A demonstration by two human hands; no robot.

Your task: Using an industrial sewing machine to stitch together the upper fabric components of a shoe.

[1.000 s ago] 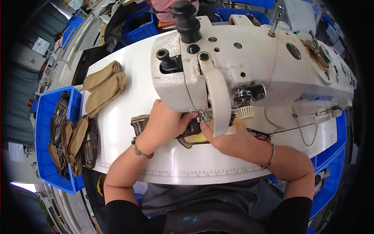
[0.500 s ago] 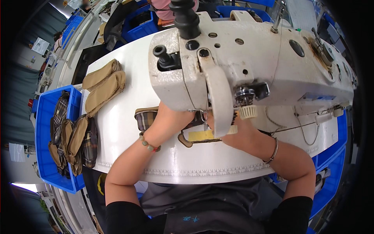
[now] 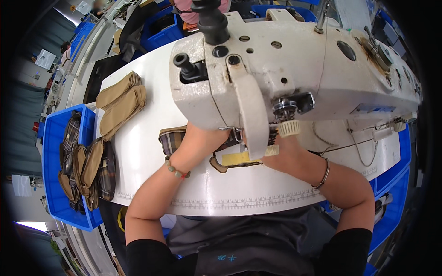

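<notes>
Two hands (image 3: 209, 139) (image 3: 284, 151) at plaid piece (image 3: 172, 142) under machine (image 3: 205, 103); fingers hidden, cannot tell grip; tabletop (image 3: 202, 181) stretches toward ruled edge (image 3: 239, 204)

The white tabletop (image 3: 147, 170) is marked with a ruler scale (image 3: 248, 203) along its near edge; 2 stacks of tan fabric (image 3: 123, 112) are laid at left, a tan-trimmed plaid piece (image 3: 172, 141) near the middle.
</notes>
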